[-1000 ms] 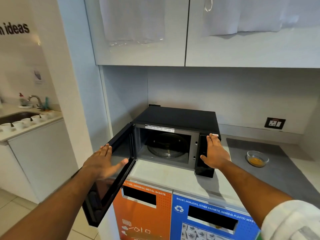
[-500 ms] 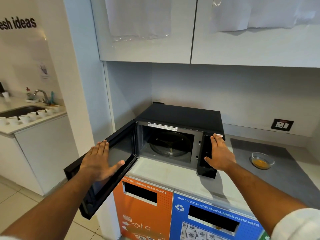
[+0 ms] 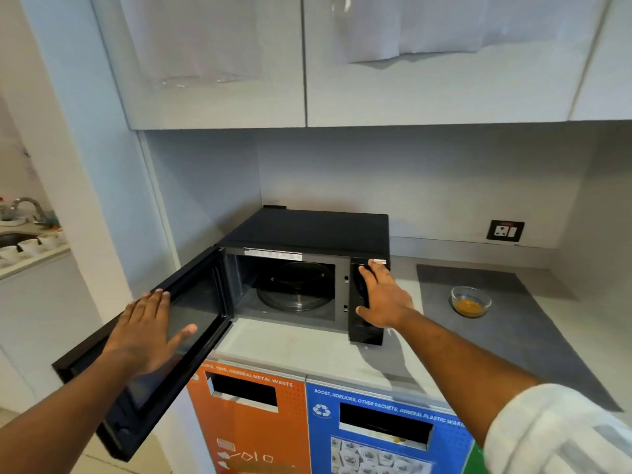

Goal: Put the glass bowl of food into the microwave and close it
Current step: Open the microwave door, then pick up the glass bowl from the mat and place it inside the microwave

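From the head camera, the microwave [image 3: 307, 268] sits at the centre of the tabletop [image 3: 294, 343] with its door [image 3: 178, 323] swung wide toward eight o'clock and the cavity bare except for the turntable [image 3: 295, 289]. The left hand [image 3: 143, 336] lies flat on the door's inner face, fingers spread and gripping nothing; the right hand [image 3: 381, 295] is also open, palm against the control panel [image 3: 366, 302], steadying the body. The glass bowl [image 3: 471, 301] of yellow food stands untouched at three o'clock of the microwave, well apart, on a dark mat [image 3: 513, 323]. The risk as I judge it: the door overhangs the tabletop edge, so leaning on it could strain the hinge or tip the oven forward, and pushing it shut now would close an empty cavity. Reaching for the bowl means crossing in front of the panel, and smooth glass could slip. Against the earlier frames, the door stands wider, both hands keep their places, and the bowl has not moved.
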`<act>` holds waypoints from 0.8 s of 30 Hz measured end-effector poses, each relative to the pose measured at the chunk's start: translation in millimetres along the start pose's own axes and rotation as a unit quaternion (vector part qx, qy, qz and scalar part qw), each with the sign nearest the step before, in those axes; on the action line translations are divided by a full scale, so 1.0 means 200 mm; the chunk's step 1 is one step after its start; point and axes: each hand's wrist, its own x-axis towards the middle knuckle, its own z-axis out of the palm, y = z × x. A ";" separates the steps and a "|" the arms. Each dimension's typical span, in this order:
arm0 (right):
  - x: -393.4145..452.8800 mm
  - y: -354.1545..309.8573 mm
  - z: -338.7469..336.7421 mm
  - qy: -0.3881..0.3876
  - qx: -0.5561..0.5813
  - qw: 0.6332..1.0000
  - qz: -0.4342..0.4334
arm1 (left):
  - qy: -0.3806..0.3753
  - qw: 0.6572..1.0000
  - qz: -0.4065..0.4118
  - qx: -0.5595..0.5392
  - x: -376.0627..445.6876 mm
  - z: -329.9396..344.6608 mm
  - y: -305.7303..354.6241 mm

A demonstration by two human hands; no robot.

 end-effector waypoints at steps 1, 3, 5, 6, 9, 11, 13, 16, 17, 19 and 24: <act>0.00 -0.01 0.01 -0.003 0.006 1.000 -0.010 | 0.005 1.000 0.001 -0.006 0.00 -0.01 0.03; 0.00 0.05 0.02 -0.005 0.020 0.999 -0.027 | 0.009 1.000 0.015 -0.018 0.03 -0.03 0.17; -0.02 0.11 0.03 -0.009 0.021 0.999 -0.049 | 0.018 0.999 0.026 -0.031 0.06 -0.05 0.32; -0.03 0.14 0.04 -0.011 0.021 0.998 -0.059 | 0.018 0.998 0.033 -0.041 0.07 -0.06 0.40; -0.09 0.29 0.08 -0.007 0.027 0.997 -0.074 | 0.010 0.995 0.061 -0.075 0.08 -0.06 0.70; -0.13 0.39 0.09 -0.006 0.037 0.997 -0.065 | 0.001 0.994 0.067 -0.086 0.07 -0.04 0.90; -0.17 0.54 0.10 -0.010 0.052 0.998 -0.039 | -0.012 0.992 0.075 -0.101 0.08 -0.02 1.15; -0.22 0.75 0.10 -0.017 0.069 0.997 0.008 | -0.021 0.986 0.099 -0.136 0.08 -0.01 1.48; -0.23 0.81 0.10 -0.014 0.076 0.997 0.021 | -0.022 0.982 0.110 -0.151 0.07 -0.01 1.57; -0.28 0.95 0.10 -0.007 0.094 0.994 0.051 | -0.036 0.972 0.136 -0.190 0.07 0.00 1.77; -0.37 1.27 0.13 -0.004 0.149 0.981 0.123 | -0.102 0.943 0.197 -0.246 0.05 0.03 2.20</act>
